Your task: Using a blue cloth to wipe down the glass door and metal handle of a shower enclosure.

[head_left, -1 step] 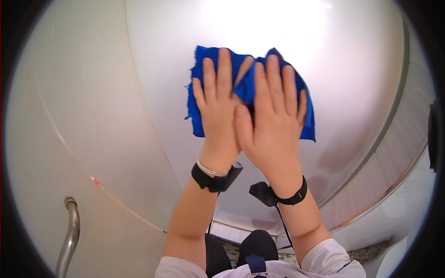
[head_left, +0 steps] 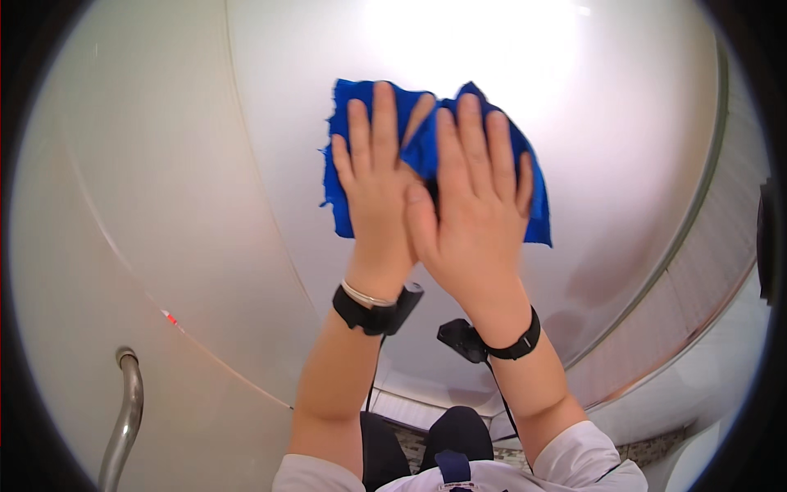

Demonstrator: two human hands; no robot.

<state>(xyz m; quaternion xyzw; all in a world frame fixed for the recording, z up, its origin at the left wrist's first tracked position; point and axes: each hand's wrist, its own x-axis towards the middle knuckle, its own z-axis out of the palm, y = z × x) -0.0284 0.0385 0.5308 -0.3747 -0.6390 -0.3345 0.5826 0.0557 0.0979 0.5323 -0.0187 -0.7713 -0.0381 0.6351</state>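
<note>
Your left hand (head_left: 375, 190) is flat on the left part of the blue cloth (head_left: 422, 149), fingers spread; your right hand (head_left: 477, 215), also flat with fingers apart, covers the cloth's right part. The cloth lies spread against a pale, glossy panel (head_left: 615, 164), rumpled between your hands. Well left of the cloth, nearer you, stands a bent metal pipe (head_left: 129, 410).
</note>
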